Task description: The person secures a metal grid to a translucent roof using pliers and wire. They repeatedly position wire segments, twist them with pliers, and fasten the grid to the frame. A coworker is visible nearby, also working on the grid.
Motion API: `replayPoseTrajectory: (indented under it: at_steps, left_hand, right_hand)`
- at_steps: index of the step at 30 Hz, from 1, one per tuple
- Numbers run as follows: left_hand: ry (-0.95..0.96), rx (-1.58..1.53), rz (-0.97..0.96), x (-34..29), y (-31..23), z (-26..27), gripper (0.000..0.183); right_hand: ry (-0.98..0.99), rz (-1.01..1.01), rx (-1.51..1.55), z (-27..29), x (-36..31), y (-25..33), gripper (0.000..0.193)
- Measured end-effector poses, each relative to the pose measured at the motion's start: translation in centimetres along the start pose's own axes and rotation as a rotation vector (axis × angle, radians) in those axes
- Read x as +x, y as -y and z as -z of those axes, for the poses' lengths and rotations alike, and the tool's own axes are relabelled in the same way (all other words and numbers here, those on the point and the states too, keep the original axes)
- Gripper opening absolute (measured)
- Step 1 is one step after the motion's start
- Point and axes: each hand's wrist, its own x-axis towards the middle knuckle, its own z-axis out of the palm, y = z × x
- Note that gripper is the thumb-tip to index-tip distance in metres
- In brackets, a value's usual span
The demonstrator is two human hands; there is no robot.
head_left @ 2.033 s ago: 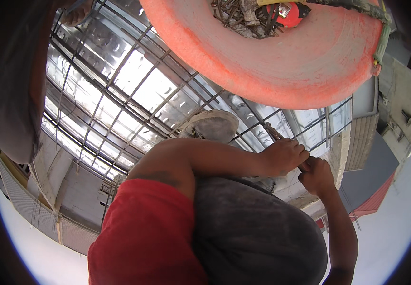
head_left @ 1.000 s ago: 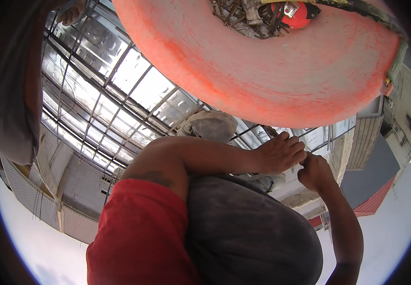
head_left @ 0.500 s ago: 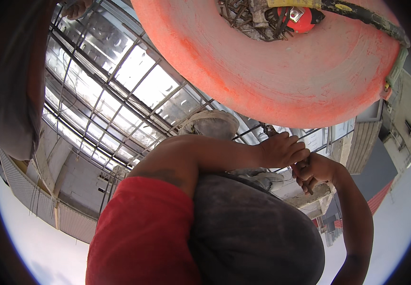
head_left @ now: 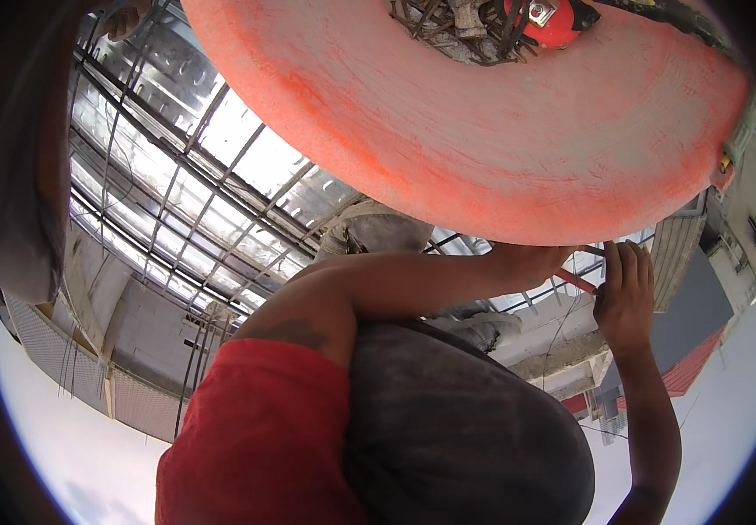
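Note:
My left hand (head_left: 531, 266) reaches out from a red sleeve and sits curled under the rim of a big orange tub (head_left: 483, 184), which hides its fingers in part. Out of it toward my right hand (head_left: 628, 297) runs the red handle of what look like pliers (head_left: 576, 282). Their jaws are out of sight. My right hand has its thumb by the red handle, its fingers bent at a dark bar just under the rim. Rusty tie-wire pieces (head_left: 439, 33) lie in the tub with a red and black tape measure (head_left: 553, 19).
A rebar grid (head_left: 194, 166) over shiny metal decking spreads across the left and middle. Dark-clad bulk (head_left: 465, 420), perhaps a knee, lies between my arms. Another person's hand (head_left: 124, 19) shows top left. Concrete beams (head_left: 561, 354) and buildings stand beyond, with sky along the bottom.
My hands, close together around the pliers before, are farther apart. The left has slid partly behind the tub rim; the right has moved right and up, its fingers straighter. The tub has shifted left.

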Motion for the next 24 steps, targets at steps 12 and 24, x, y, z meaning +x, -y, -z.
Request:
replayPoseTrajectory:
  at_steps: [12, 24]
  left_hand:
    - [0.175, -0.062, 0.085, -0.4, -0.1, -0.3, 0.039]
    - [0.152, -0.117, -0.087, -3.0, -2.4, 1.4, 0.06]
  right_hand:
    - [-0.017, -0.077, 0.091, -2.9, 1.3, -0.6, 0.027]
    - [0.562, -0.362, 0.268, -1.0, 1.7, -0.2, 0.01]
